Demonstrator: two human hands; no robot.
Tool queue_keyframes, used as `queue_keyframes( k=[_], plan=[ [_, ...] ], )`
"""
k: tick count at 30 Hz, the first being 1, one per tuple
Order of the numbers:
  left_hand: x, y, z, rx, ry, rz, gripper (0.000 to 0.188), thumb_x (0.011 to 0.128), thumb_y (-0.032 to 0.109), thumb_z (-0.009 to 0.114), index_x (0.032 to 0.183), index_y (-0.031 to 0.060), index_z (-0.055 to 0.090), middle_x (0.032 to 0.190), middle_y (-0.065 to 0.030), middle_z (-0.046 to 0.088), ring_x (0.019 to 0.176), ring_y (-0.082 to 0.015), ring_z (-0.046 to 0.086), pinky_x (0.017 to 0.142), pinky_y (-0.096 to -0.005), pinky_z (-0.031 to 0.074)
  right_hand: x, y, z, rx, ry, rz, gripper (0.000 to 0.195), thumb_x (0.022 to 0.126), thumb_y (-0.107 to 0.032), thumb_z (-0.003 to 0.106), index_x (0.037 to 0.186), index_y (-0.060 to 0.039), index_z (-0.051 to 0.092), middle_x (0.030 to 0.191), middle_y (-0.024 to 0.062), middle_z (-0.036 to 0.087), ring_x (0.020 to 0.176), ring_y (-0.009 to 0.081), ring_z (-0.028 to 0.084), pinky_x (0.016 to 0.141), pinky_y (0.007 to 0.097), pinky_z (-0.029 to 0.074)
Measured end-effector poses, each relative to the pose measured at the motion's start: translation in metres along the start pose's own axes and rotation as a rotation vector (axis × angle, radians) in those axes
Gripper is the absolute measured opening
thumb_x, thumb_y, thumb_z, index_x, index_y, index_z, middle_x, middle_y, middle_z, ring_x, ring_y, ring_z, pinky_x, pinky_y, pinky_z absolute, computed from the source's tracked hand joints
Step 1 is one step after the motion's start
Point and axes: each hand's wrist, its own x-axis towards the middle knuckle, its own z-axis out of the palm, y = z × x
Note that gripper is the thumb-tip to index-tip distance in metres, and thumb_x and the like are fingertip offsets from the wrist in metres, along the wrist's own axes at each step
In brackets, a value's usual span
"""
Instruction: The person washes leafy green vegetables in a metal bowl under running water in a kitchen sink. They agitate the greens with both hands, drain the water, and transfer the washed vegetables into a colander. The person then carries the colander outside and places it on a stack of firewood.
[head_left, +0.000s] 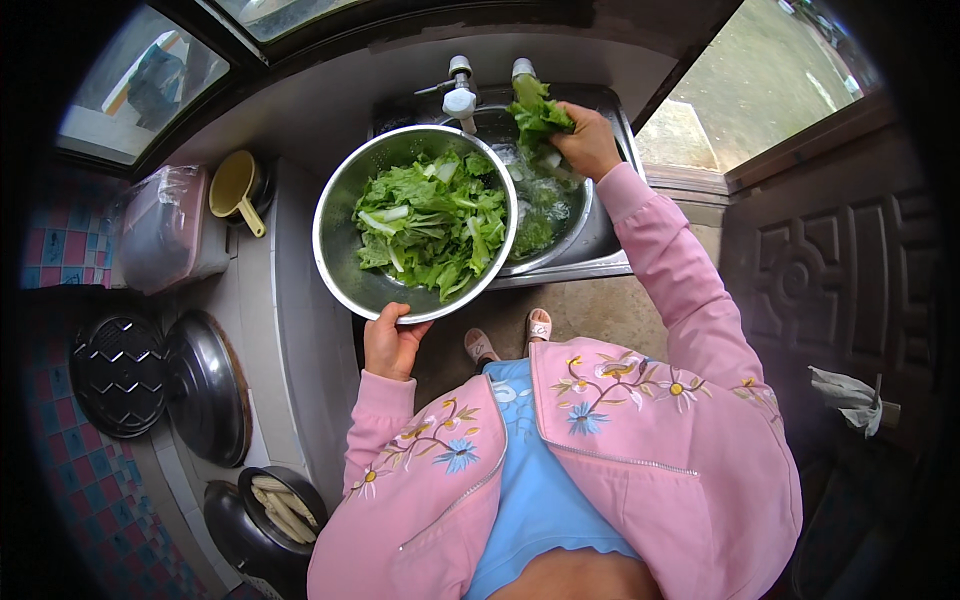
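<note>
My left hand (394, 341) grips the near rim of a stainless steel colander (337, 285), thumb on top and fingers beneath. Chopped leafy greens (435, 217) lie in a heap inside it. On the right, my right hand (589, 140) holds a bunch of wet leafy greens (534, 112) above a metal basin (574, 225). Water and more green leaves (538, 217) are in that basin, which sits in the stainless steel sink (611, 244). The colander overlaps the basin's left side and hides part of it.
A faucet (460, 101) rises behind the sink. Along the tiled counter (259, 337) at left are a yellow ladle (232, 187), a plastic box (161, 232), a large pot lid (206, 390) and a pot holding corn cobs (281, 510). A panelled door (832, 262) stands at right.
</note>
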Motion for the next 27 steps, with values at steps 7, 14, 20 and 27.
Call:
queue_keyframes(
  k=[7,14,20,27],
  plan=[
    [-0.008,0.002,0.009,0.037,0.024,0.0,0.035,0.082,-0.001,0.053,0.116,-0.0067,0.051,0.108,-0.0191,0.062,0.091,-0.0334,0.067,0.074,-0.0489,0.06,0.011,-0.007,0.002,0.014,0.042,-0.005,0.025,0.074,-0.009,0.068,0.1,-0.0097,0.068,0.091,0.0157,0.069,0.088,0.0351,0.066,0.076,0.0381,0.052],
    [0.004,0.0,0.0,0.046,-0.001,0.008,0.032,0.082,-0.001,0.052,0.114,-0.007,0.053,0.106,-0.0175,0.063,0.09,-0.0318,0.067,0.074,-0.048,0.06,0.019,-0.001,0.009,-0.069,-0.026,-0.027,0.028,0.074,-0.009,0.068,0.101,-0.0105,0.069,0.09,0.0158,0.069,0.086,0.0323,0.068,0.074,0.0365,0.052],
    [0.005,0.003,-0.001,0.052,-0.037,-0.004,0.032,0.083,-0.001,0.052,0.115,-0.007,0.053,0.105,-0.0174,0.063,0.091,-0.0308,0.067,0.074,-0.0478,0.06,0.031,-0.066,0.001,0.347,-0.025,-0.11,0.027,0.08,0.002,0.066,0.107,-0.0035,0.067,0.092,0.0057,0.072,0.086,0.011,0.067,0.077,0.0272,0.053],
    [0.008,0.004,-0.004,0.086,-0.019,-0.011,0.027,0.083,-0.001,0.053,0.109,-0.0072,0.056,0.103,-0.0157,0.063,0.088,-0.0301,0.067,0.073,-0.0471,0.06,0.0,-0.169,0.055,0.722,-0.122,-0.306,0.027,0.079,0.007,0.065,0.104,-0.0028,0.066,0.096,0.0071,0.07,0.087,0.013,0.066,0.078,0.0288,0.055]
  ],
)
